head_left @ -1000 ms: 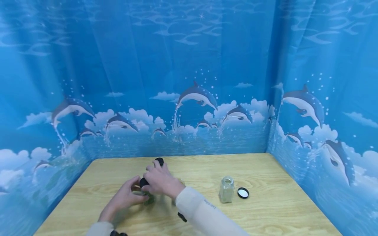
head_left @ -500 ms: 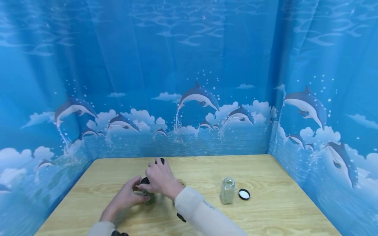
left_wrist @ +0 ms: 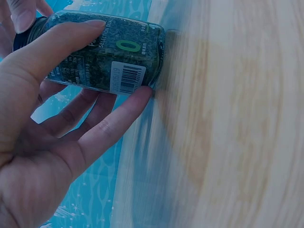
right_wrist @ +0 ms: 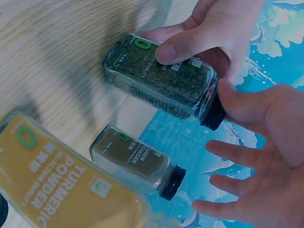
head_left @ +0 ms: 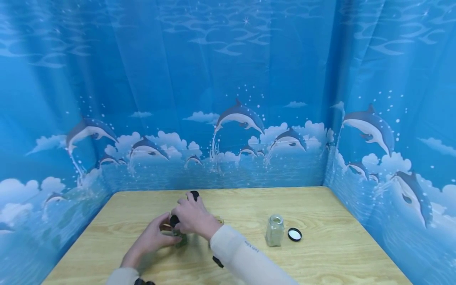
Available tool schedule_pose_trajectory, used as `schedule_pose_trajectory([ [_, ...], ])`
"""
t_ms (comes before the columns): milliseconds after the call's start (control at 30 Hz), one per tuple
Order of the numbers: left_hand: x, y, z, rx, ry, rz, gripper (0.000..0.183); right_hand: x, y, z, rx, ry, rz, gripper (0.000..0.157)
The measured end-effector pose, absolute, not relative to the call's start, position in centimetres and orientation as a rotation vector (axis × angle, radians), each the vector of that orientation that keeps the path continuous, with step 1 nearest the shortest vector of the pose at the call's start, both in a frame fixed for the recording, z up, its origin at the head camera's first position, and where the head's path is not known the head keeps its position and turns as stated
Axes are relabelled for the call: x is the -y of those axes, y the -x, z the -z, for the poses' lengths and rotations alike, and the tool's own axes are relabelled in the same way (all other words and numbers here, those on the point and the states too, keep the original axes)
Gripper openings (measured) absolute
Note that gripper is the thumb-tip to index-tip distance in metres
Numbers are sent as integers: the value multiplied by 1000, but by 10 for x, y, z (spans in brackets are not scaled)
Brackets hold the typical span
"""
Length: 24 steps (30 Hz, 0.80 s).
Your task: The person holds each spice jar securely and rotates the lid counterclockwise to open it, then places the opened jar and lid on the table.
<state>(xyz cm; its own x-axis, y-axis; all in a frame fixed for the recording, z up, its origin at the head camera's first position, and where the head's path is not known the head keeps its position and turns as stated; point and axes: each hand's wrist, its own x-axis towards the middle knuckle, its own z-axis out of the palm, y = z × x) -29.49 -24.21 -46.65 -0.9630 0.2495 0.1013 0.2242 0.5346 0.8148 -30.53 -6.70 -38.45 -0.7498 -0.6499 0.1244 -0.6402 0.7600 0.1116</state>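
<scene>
The herb jar (right_wrist: pixel 156 78) is held left of centre at the table (head_left: pixel 306 261), its body clasped by the left hand (head_left: pixel 153 238) between thumb and fingers. The black lid (right_wrist: pixel 214 113) is apparently pinched by the right hand's (head_left: pixel 192 215) thumb and partly hidden forefinger; the other fingers are spread. The glass is judged stiff, slippery and breakable, best gripped by flat sides and lid rim.
</scene>
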Motion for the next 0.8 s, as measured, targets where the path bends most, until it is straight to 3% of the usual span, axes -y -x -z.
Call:
schedule_pose_trajectory([
  [267,243,294,467,-2726,-445,-1472,68,66,303,382,2833,-1075,96,45],
  [800,243,296,467,-2728,-393,-1428,69,64,304,380,2799,-1104,18,39],
])
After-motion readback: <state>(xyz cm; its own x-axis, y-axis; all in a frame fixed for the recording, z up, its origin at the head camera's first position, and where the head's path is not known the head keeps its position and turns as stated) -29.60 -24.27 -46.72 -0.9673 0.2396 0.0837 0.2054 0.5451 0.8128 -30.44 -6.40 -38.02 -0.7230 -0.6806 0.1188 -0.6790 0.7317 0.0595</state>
